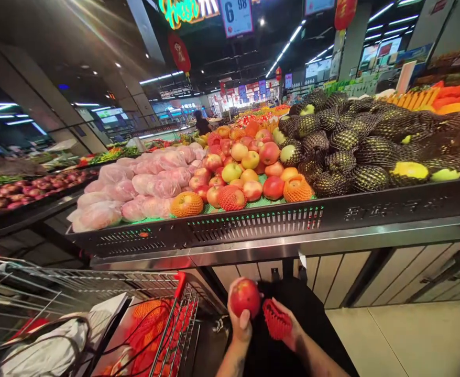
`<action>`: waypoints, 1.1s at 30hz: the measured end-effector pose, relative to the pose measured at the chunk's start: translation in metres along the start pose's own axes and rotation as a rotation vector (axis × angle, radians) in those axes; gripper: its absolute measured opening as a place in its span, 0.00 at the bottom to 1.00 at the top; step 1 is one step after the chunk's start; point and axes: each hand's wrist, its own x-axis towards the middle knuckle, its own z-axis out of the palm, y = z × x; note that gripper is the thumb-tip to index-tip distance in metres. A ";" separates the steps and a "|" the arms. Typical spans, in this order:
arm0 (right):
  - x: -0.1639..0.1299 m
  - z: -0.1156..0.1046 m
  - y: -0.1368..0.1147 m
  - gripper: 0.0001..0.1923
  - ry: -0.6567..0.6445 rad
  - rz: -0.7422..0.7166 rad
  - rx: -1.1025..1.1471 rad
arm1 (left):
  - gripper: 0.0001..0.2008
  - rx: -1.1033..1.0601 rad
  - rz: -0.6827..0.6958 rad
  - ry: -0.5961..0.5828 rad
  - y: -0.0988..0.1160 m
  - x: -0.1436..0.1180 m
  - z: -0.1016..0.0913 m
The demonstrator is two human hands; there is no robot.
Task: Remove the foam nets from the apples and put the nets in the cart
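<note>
A red apple rests in my left hand, its fingers and thumb closed around it. To the right of it, my right hand grips a red foam net sleeve, which is apart from the apple. Both hands are low in the view, in front of the fruit stand. Loose apples are piled on the stand above them, some in orange or red foam nets.
A wire shopping cart stands at the lower left with orange and red net sleeves in it. On the stand, pink fruit in clear wrap lies left, and black-netted fruit lies right. A metal ledge runs along the stand's front.
</note>
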 end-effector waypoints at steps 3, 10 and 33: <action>0.000 0.005 -0.004 0.15 -0.029 -0.164 0.013 | 0.26 -0.210 -0.246 0.078 -0.043 -0.008 -0.015; 0.004 0.001 -0.011 0.17 0.039 -0.204 -0.030 | 0.30 -0.278 -0.462 0.013 -0.062 0.017 -0.034; -0.002 0.006 -0.007 0.14 0.144 -0.438 -0.428 | 0.35 -0.104 -0.649 0.053 -0.067 0.016 -0.042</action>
